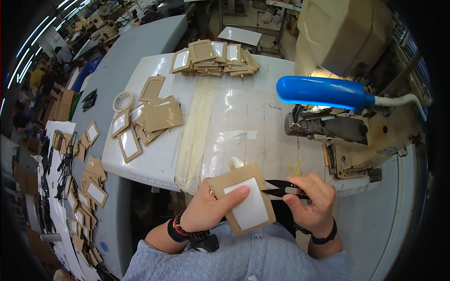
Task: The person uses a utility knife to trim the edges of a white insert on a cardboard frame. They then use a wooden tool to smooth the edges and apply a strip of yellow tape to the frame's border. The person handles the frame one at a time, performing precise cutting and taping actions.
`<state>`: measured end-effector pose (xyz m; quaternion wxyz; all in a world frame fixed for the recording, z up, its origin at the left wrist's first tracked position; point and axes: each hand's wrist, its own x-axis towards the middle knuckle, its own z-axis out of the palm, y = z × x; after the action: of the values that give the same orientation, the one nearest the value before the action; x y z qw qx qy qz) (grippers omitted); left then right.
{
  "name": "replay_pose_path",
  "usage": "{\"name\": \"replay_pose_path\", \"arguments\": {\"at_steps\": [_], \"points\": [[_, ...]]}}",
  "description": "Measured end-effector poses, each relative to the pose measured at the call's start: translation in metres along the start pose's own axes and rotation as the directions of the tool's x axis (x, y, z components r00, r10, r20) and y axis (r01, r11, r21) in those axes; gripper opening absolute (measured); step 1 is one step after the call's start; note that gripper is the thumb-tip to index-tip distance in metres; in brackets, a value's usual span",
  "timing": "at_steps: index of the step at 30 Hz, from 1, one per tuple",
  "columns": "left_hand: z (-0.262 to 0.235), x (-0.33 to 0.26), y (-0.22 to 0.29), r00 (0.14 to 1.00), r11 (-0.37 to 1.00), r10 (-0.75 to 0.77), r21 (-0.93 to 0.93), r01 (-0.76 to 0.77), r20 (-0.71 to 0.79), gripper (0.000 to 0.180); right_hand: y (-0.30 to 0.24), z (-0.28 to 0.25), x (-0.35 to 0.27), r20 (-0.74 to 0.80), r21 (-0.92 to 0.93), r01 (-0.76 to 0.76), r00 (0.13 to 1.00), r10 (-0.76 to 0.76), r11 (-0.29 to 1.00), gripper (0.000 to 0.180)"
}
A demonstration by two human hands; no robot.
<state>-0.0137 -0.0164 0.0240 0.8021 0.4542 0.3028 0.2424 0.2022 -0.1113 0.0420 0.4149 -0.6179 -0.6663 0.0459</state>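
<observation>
My left hand [212, 206] grips a tan card holder [243, 199] with a clear window, thumb pressed across the window, just in front of the white table's near edge. My right hand [313, 201] is closed on small black thread snips [280, 188], whose blades touch the holder's right edge. Both hands hover over my lap, close together.
The white sewing table [234, 122] carries a stack of the same tan holders [213, 58] at the back, a looser pile [150, 119] at the left with a tape roll [123, 100]. A sewing machine [347, 126] with a blue lamp [323, 92] stands right. More holders [89, 192] lie on a grey bench left.
</observation>
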Motion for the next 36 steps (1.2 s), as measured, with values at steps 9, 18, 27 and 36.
{"name": "replay_pose_path", "arguments": {"at_steps": [9, 18, 27, 36], "points": [[0.001, -0.001, 0.0, 0.999, 0.999, -0.033, -0.015, 0.033, 0.006, 0.035, 0.002, 0.006, 0.0, -0.005, 0.05, 0.022, 1.0, -0.021, 0.999, 0.03], [0.001, -0.001, 0.001, 0.998, 0.999, -0.054, -0.006, 0.054, 0.024, 0.036, 0.006, 0.004, -0.003, 0.047, 0.028, 0.057, 0.997, -0.058, 0.998, 0.032], [0.0, 0.005, 0.007, 0.99, 0.992, -0.095, -0.068, 0.102, 0.102, 0.043, 0.008, 0.011, -0.005, -0.07, 0.233, -0.104, 0.99, 0.123, 0.967, 0.029], [-0.006, 0.003, -0.002, 0.996, 0.997, -0.083, -0.008, 0.083, 0.025, 0.041, 0.003, 0.012, -0.001, -0.017, 0.071, 0.02, 1.0, -0.018, 0.997, 0.028]]}}
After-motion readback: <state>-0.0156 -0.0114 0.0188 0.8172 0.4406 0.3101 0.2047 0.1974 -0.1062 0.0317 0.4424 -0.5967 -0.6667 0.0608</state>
